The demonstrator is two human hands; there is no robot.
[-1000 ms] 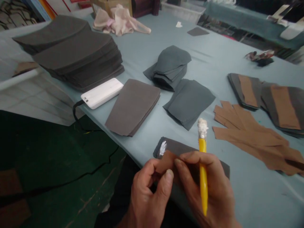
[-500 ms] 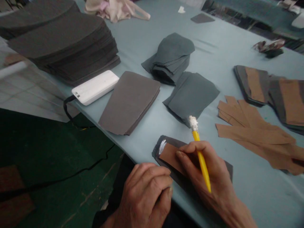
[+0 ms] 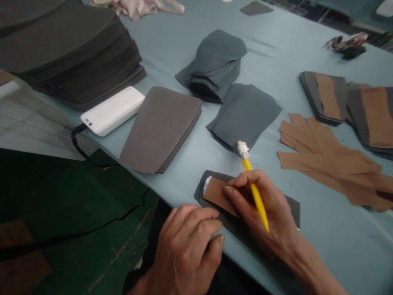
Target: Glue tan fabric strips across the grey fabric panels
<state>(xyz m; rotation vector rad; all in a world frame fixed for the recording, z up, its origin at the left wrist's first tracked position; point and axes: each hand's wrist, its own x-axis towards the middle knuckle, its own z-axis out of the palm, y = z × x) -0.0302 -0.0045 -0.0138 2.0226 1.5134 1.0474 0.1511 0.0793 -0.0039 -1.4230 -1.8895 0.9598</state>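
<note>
My right hand is closed round a yellow-handled brush, its white-coated tip pointing up and away. The thumb and fingertips of that hand also touch a brown strip lying on a dark grey piece. A white smear shows at the strip's left end. My left hand rests at the table edge beside the dark piece, fingers curled together; whether anything lies beneath them is hidden.
Beyond my hands lie a brown-grey stack, two grey-green stacks and a white device. Loose brown strips and banded stacks are on the right. A tall dark pile stands at the upper left.
The view has shifted slightly, so the table items sit higher in the picture. The brown strip now covers more of the white smear. Both hands keep nearly the same pose.
</note>
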